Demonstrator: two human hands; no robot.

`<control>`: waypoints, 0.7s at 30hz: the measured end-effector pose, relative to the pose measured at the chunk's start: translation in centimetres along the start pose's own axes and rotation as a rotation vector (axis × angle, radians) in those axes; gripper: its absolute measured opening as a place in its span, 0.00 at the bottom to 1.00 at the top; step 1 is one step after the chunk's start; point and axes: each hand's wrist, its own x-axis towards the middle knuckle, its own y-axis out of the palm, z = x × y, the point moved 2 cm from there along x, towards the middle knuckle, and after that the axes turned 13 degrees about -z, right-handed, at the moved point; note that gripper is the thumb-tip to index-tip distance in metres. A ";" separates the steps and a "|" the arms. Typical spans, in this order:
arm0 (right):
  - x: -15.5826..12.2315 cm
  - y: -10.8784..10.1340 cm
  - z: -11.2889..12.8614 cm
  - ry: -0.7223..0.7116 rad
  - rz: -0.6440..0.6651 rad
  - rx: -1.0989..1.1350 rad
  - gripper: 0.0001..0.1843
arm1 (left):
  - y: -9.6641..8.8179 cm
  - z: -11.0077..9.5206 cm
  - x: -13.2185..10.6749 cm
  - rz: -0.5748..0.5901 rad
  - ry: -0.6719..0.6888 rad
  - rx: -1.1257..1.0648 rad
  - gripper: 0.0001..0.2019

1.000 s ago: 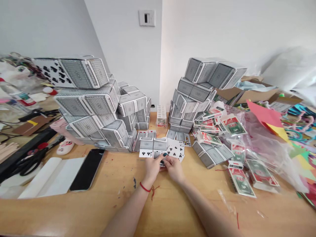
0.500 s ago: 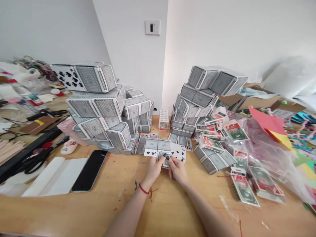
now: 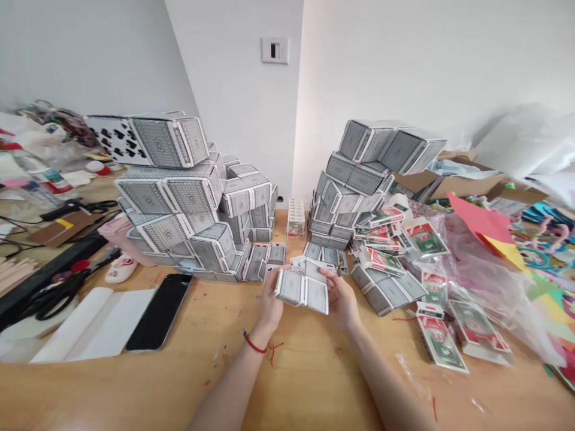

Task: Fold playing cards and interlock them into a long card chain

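Between my hands, above the table, is a folded piece made of joined playing cards [image 3: 291, 286], grey patterned backs toward me. My left hand [image 3: 271, 302] grips its left side, and my right hand [image 3: 342, 298] has the right side between thumb and fingers. Part of each hand's fingers is hidden behind the cards. Just beyond lie more flat playing cards [image 3: 267, 254] with some red faces showing. A stepped stack of folded card boxes [image 3: 188, 194] rises at the left. Another such stack [image 3: 353, 179] stands at the right.
A black phone [image 3: 158, 312] and a white paper sheet [image 3: 96, 320] lie left, beside black scissors [image 3: 58, 293]. On the right are several red-green card packs [image 3: 442, 344], a card block [image 3: 387, 290] and plastic film [image 3: 494, 287]. A clear box [image 3: 296, 217] stands near the wall.
The card piece has been turned and folded, so the club faces no longer show in front. My hands have moved apart, from its near edge to its two sides.
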 end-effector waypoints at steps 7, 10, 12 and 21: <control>0.5 -0.5 0.3 -0.178 -0.060 -0.145 0.28 | -0.2 -0.9 0.0 0.133 -0.380 -0.135 0.22; 0.5 -0.4 0.1 -0.118 -0.034 -0.129 0.29 | 0.1 -1.8 -0.6 0.277 -0.338 0.008 0.18; 0.5 -0.4 -0.2 -0.038 -0.017 -0.105 0.29 | 0.4 -2.1 -1.0 0.321 -0.281 0.068 0.16; 0.2 -0.4 -0.8 0.262 0.040 0.041 0.29 | 1.6 -2.0 -2.3 0.274 -0.140 0.101 0.14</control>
